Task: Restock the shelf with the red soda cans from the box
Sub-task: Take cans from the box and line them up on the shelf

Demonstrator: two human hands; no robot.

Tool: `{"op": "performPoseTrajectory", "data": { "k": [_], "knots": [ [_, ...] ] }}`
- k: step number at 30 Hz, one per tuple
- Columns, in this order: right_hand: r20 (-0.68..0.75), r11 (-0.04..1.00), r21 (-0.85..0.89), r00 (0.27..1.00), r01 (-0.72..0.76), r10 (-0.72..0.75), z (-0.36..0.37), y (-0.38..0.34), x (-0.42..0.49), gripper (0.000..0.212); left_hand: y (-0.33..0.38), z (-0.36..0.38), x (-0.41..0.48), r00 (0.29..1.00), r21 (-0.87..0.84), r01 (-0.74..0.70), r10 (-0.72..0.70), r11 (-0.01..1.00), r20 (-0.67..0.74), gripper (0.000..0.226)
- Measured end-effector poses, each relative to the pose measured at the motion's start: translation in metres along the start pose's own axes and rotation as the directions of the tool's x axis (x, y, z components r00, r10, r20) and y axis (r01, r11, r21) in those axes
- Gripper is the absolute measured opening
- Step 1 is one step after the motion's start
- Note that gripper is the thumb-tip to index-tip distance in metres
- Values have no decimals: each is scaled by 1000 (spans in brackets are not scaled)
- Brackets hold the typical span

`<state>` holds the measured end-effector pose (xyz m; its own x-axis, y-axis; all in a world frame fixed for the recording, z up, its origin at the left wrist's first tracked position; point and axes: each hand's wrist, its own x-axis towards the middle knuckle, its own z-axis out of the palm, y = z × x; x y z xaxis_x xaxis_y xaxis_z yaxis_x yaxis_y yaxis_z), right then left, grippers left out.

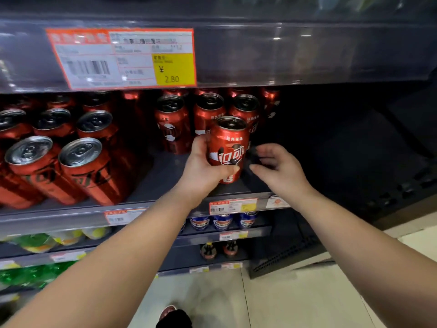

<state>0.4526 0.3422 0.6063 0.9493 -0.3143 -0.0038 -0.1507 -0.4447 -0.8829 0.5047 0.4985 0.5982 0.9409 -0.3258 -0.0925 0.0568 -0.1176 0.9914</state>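
My left hand (201, 166) grips a red soda can (228, 145) upright, just above the front of the dark shelf (165, 204), in front of a row of standing red cans (173, 124). My right hand (276, 164) hovers just right of that can, fingers spread and slightly curled, holding nothing and not touching it. More red cans (80, 166) fill the left part of the same shelf. The box is not in view.
A large price label (123, 58) hangs on the shelf edge above. Lower shelves hold blue cans (222, 221), dark bottles (209, 250) and green and yellow drinks (35, 242). The right end of the shelving is dark. Tiled floor and a shoe (168, 312) lie below.
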Motion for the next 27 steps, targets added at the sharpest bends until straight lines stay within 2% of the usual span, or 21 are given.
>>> {"op": "performPoseTrajectory", "data": {
  "k": [2,5,7,9,11,14,16,18,22,25,27],
  "knots": [
    [127,1000,10,992,-14,12,4,-3,0,59,-3,5,5,999,4,-26,26,1000,39,77],
    [260,995,84,965,-52,29,9,-6,1,72,-2,9,6,998,161,-56,52,985,23,81],
    [262,987,144,965,-72,32,12,-9,1,73,-2,8,6,997,297,-65,73,953,-14,86],
    [211,993,107,977,-57,33,20,-10,-1,78,-4,4,4,995,432,-87,99,898,-4,91],
    [129,997,62,991,-52,43,31,-10,-3,87,-6,-5,-1,997,578,-66,72,814,12,90],
    [21,995,84,998,-62,61,38,-9,-3,78,-8,-28,-10,997,822,43,31,568,-74,72],
    [7,993,88,997,-74,74,33,-10,-3,68,-11,-47,-15,983,892,140,49,430,-177,59],
    [5,992,80,995,-97,97,22,-7,-5,64,-16,-61,-18,966,908,226,39,353,-256,59],
    [-37,985,112,990,-129,134,-8,4,-2,60,-26,-64,-17,966,896,258,-70,361,-250,70],
    [-92,975,148,979,-165,180,-23,6,14,54,-31,-65,-13,974,907,226,-74,355,-213,72],
    [-134,970,176,972,-170,195,-26,6,26,58,-34,-66,-11,976,911,220,-85,350,-203,74]
  ]
}}
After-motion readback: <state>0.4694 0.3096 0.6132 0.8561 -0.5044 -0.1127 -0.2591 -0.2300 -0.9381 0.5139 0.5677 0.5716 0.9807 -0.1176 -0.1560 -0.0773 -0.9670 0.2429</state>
